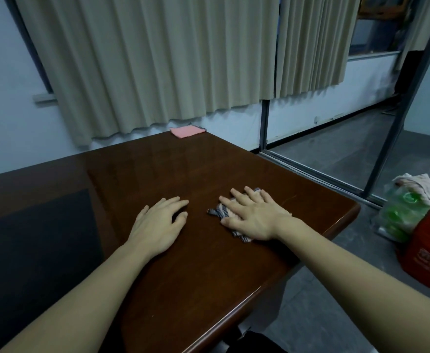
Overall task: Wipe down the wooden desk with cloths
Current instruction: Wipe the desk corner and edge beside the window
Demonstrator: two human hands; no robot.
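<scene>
The dark wooden desk fills the lower left and middle of the head view. My right hand lies flat with fingers spread on a grey-and-white patterned cloth, pressing it onto the desk near the right edge. My left hand rests palm down on the bare wood just left of it, fingers relaxed and holding nothing. A folded pink cloth lies at the desk's far corner, by the curtain.
Beige curtains hang behind the desk. On the floor to the right stand a red bag and a clear plastic bag with a pale towel on top. A metal door frame stands past the desk's right side.
</scene>
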